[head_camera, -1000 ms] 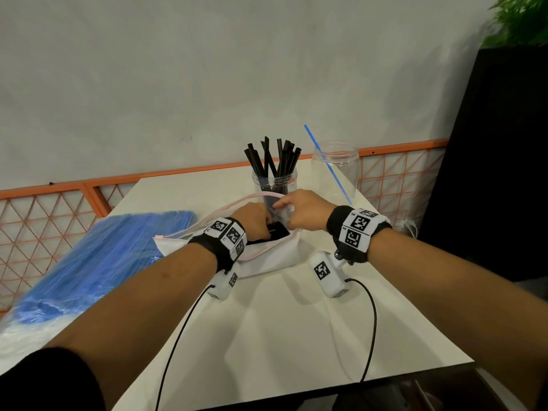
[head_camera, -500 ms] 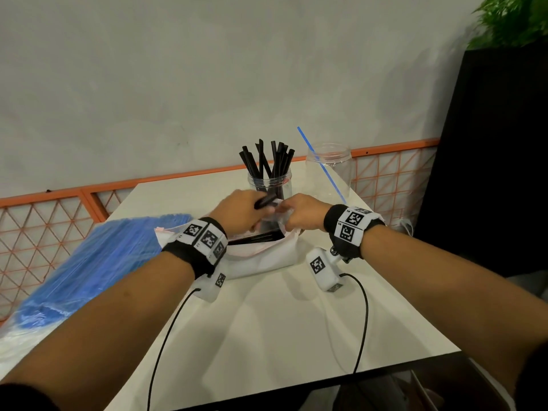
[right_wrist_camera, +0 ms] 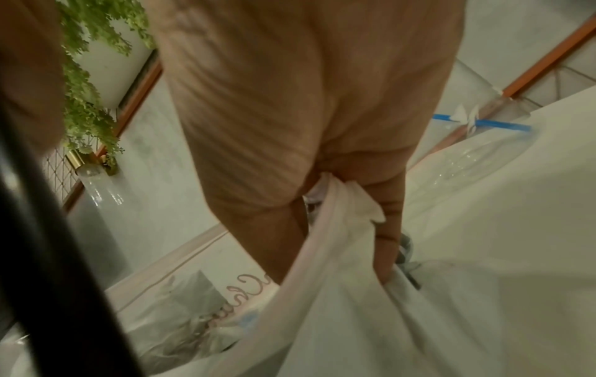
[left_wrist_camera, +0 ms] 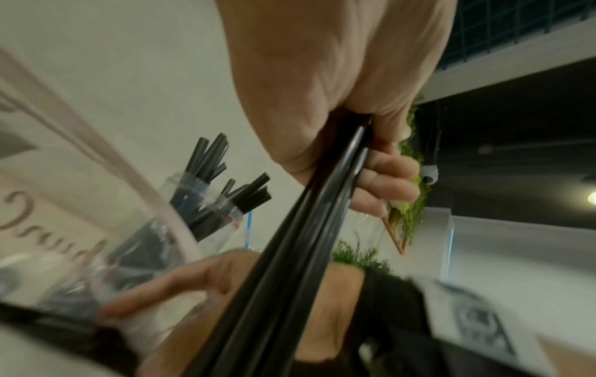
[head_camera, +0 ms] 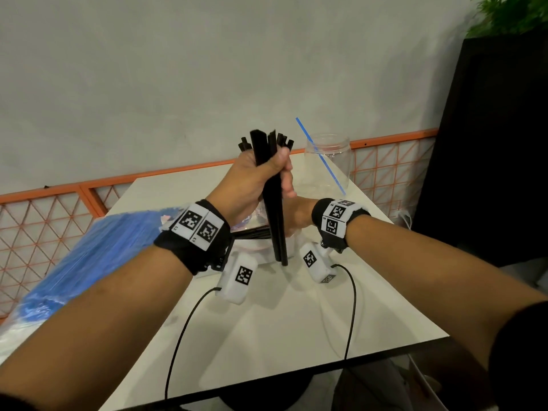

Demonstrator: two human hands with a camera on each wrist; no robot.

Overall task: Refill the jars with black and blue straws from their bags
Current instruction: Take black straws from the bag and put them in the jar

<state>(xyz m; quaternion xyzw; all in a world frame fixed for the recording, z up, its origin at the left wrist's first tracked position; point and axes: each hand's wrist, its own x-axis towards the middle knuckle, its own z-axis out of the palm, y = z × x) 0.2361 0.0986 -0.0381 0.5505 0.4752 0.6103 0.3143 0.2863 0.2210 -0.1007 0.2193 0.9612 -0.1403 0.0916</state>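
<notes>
My left hand point(head_camera: 261, 176) grips a bundle of black straws point(head_camera: 274, 209), held upright above the white bag point(head_camera: 292, 247); in the left wrist view the fingers point(left_wrist_camera: 387, 178) curl round the bundle point(left_wrist_camera: 306, 242). Right behind it stands the jar of black straws point(left_wrist_camera: 206, 193), mostly hidden in the head view, with only its straw tips point(head_camera: 284, 140) showing. My right hand point(head_camera: 296, 212) pinches the bag's rim point(right_wrist_camera: 341, 204). To the right, a clear jar point(head_camera: 329, 161) holds one blue straw point(head_camera: 320, 155). The bag of blue straws point(head_camera: 89, 253) lies on the left.
A white table point(head_camera: 281, 321) carries everything, and its front edge is close to me. An orange lattice rail point(head_camera: 59, 221) runs behind it, below a grey wall. A black cabinet point(head_camera: 489, 143) with a plant on top stands at the right. Wrist cables trail across the tabletop.
My left hand has pulled a bundle of black straws out of the white bag and lifted it upright in front of the jar. The right hand has stayed on the bag's rim.
</notes>
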